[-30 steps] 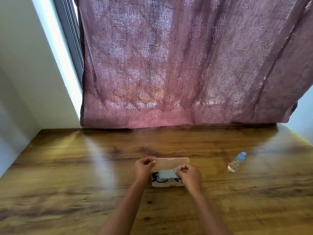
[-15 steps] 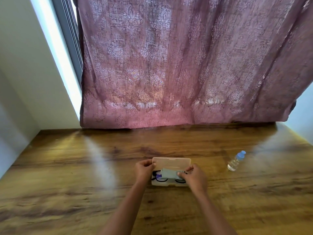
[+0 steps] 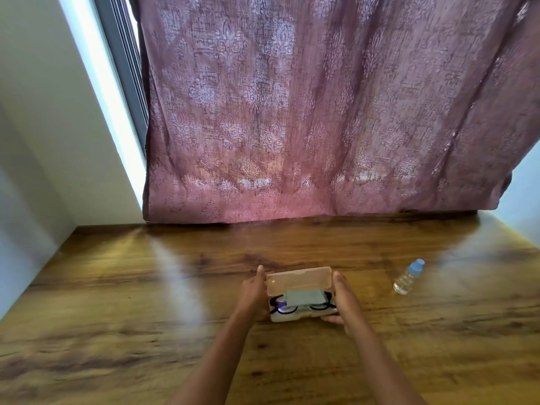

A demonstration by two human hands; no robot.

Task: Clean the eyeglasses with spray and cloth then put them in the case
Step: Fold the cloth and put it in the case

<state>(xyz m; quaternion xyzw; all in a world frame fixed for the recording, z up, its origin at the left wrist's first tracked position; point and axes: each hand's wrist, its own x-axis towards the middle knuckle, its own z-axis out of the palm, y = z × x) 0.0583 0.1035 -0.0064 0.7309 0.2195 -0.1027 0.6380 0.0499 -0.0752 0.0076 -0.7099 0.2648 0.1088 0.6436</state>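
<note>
Wooden surface under a mauve curtain. The left hand and right hand curl round the ends of the half-shut case; eyeglasses lie inside it, cloth on top. The cloth's bulk may jam the lid.

- My glasses: mostly hidden under the cloth and the lid of the case.
- My left hand: fingers hidden behind the case.
- My forearms: cut off at the bottom edge.
</note>
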